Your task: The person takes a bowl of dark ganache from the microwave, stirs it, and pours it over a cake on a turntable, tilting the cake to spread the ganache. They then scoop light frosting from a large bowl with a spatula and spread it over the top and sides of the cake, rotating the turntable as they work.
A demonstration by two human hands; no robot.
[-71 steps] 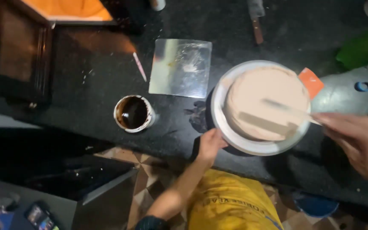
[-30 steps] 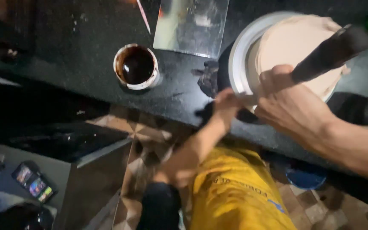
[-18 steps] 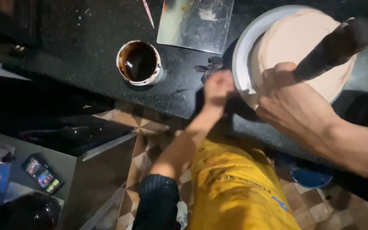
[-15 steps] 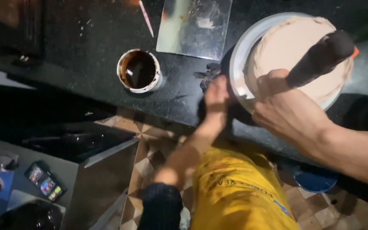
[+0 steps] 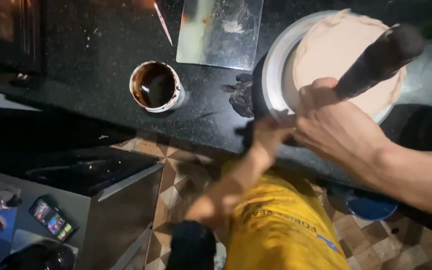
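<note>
Two hands work at one cake stand. Right hand (image 5: 333, 125) has its grip wrapped tight around the dark handle (image 5: 378, 52) of a tool, which slants up and away from the grip across the frosted cake (image 5: 336, 50). Left hand (image 5: 271, 131), blurred, sits just beside that grip at the near rim of the white turntable (image 5: 276, 65); its grip state cannot be told. Well to the left of both, a cup of chocolate sauce (image 5: 156, 86) and a metal sheet (image 5: 221, 30) rest on the black table (image 5: 76, 65).
</note>
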